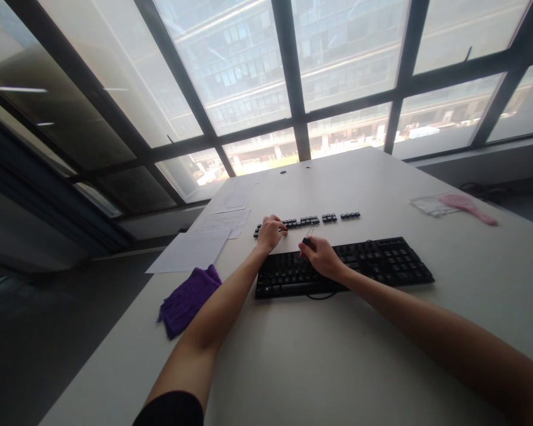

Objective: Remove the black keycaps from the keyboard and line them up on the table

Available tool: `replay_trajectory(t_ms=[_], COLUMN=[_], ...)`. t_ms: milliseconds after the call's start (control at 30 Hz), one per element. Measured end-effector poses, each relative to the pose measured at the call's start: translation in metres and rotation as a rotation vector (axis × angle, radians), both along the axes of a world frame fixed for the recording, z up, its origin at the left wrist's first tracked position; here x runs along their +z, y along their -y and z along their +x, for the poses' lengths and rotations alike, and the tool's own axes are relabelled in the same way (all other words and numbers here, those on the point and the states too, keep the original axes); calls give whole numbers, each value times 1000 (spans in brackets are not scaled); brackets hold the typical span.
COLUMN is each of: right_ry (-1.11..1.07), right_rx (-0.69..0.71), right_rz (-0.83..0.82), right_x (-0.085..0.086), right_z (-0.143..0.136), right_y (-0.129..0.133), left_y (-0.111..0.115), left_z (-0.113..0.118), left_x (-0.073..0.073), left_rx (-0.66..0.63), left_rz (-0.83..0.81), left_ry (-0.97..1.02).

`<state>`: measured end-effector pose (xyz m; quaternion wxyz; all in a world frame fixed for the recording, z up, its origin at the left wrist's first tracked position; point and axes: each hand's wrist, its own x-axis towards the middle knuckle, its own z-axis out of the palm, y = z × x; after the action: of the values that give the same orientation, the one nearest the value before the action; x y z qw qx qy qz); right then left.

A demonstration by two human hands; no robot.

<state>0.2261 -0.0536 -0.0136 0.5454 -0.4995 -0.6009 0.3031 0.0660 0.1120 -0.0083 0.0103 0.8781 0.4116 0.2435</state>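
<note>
A black keyboard [382, 260] lies on the white table, with a cable loop showing at its front edge. Behind it, loose black keycaps [310, 220] stand in a row in several groups. My left hand [270, 234] is at the left part of that row, its fingers bent together around what looks like a dark keycap. Over the keyboard's upper middle, my right hand [320, 255] is closed on a small tool with a black handle [308, 241] and thin wire prongs pointing up and away.
A purple cloth [190, 299] lies left of the keyboard, near paper sheets [190, 249] at the table's left edge. At the right are a pink hairbrush [466, 206] and a clear plastic bag [426, 205]. Large windows rise behind the white table [293, 361].
</note>
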Motion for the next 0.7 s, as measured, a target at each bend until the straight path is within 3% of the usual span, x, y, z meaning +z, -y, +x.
replay_trajectory(t_ms=[500,700], right_ry=[-59,-238], right_rx=[21,-14], right_rz=[-1,-23], right_x=[-3,-3], right_z=[0,4], right_y=[-3,-11], left_y=[-1,4], left_z=[-3,-7], left_x=[-7,5], left_rx=[66,49], left_rz=[-11,-17], left_ry=[51,111])
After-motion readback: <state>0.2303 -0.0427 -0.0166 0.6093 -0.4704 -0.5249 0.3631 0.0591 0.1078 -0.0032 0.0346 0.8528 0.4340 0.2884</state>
